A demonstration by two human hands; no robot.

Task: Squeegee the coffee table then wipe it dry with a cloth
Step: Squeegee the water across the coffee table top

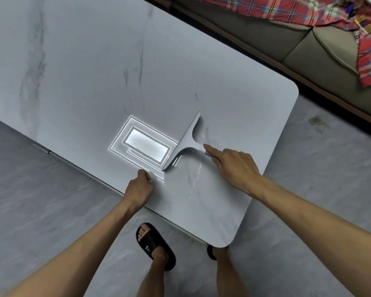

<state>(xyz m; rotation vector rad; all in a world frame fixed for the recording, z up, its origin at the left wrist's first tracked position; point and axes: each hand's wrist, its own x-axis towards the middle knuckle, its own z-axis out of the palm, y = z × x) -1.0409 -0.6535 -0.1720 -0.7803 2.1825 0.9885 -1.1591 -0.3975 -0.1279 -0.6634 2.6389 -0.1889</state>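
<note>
Head view: squeegee (pixel 185 144) handle hidden in gripping right hand (pixel 234 168); left hand (pixel 138 188) curled, empty.

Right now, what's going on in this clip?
A person is squeegeeing a grey marble-look coffee table. The right hand holds the squeegee by its handle, blade on the tabletop near the front edge. The left hand rests on that edge. Thin water streaks show by the blade. No cloth is in view.
</note>
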